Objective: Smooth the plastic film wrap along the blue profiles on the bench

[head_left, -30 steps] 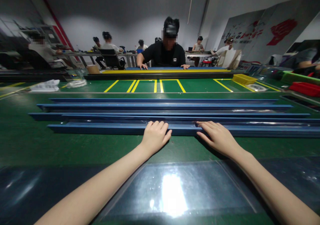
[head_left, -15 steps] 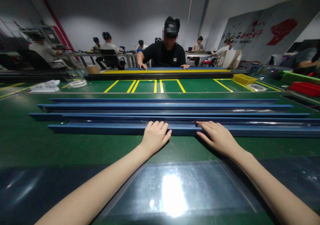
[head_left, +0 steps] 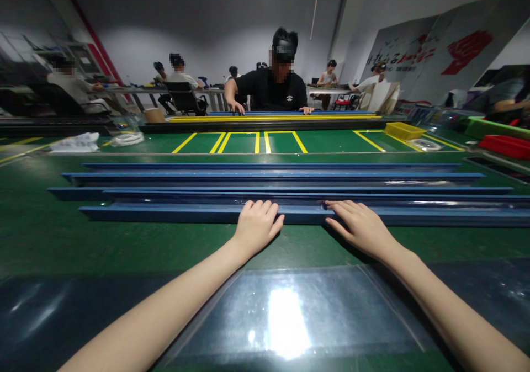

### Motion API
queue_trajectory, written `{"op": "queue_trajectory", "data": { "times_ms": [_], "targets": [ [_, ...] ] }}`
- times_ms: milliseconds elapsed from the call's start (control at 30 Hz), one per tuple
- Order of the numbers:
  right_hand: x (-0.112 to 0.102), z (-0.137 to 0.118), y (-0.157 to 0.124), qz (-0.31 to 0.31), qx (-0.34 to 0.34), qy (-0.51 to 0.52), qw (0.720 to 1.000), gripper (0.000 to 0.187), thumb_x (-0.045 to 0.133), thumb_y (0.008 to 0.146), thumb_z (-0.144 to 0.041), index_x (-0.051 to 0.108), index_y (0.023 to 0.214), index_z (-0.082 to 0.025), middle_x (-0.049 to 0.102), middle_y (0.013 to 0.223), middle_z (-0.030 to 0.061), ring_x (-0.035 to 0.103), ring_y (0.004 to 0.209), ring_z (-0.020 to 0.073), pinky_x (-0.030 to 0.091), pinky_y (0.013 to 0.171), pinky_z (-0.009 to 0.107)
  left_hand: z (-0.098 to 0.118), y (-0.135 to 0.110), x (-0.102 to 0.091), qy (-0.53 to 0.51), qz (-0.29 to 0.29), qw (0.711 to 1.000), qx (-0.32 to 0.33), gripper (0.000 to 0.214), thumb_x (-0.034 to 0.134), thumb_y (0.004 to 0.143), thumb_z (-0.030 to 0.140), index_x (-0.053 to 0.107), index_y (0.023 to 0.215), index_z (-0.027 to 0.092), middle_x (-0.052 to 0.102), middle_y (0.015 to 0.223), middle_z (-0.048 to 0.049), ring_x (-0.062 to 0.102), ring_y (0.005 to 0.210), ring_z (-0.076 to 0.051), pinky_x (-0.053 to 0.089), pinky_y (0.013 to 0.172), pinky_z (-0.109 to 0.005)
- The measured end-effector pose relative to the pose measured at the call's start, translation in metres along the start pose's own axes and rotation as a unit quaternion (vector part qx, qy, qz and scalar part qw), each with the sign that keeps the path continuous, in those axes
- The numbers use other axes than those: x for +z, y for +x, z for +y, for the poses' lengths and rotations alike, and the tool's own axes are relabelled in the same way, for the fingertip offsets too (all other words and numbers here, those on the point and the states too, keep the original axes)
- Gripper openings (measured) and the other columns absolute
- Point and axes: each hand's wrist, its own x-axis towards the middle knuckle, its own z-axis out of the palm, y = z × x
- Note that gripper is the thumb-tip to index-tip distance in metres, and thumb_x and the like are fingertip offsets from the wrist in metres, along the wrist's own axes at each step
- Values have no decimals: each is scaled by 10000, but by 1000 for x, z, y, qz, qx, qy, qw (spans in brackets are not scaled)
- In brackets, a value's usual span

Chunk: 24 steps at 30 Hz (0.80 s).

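Several long blue rails lie side by side across the green table. My left hand rests on the nearest blue rail, its fingers curled over the rail's top edge. My right hand lies flatter on the same rail a little to the right, fingers stretched forward and together on its top. Both forearms reach in from the bottom of the view. A clear plastic sheet lies on the table under my arms and reflects a ceiling light.
Across the table a person in a black shirt has both hands on a yellow and black rail. A yellow tray and a red bin stand at the right. White wrapping lies far left. More people sit at tables behind.
My hands have not moved. The person opposite has shifted one hand slightly along the far rail.
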Motion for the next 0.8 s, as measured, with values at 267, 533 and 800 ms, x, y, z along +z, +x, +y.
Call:
{"op": "queue_trajectory", "data": {
  "times_ms": [267, 533, 800],
  "targets": [
    [1, 0, 0, -4, 4, -7, 1000, 347, 353, 875, -377, 542, 1071, -162, 605, 1105, 81, 540, 971, 214, 409, 763, 345, 1, 0, 0, -2, -3, 1000, -1, 259, 369, 868, 332, 541, 771, 165, 593, 719, -42, 515, 711, -180, 283, 625, -322],
    [1, 0, 0, 0, 0, 2, 1000, 336, 357, 872, -374, 546, 1067, -177, 606, 1100, 84, 541, 970, 218, 412, 751, 345, 1, 0, 0, 2, -5, 1000, -3, 266, 356, 873, 338, 536, 775, 170, 595, 722, -38, 512, 713, -180, 286, 628, -323],
    [2, 1, 0, -2, -1, 3, 1000, 338, 354, 873, -374, 546, 1067, -175, 606, 1102, 86, 537, 978, 223, 411, 757, 352, 1, 0, 0, -2, -2, 1000, -4, 266, 357, 872, 336, 541, 773, 170, 596, 719, -44, 512, 714, -184, 286, 629, -324]
  ]
}}
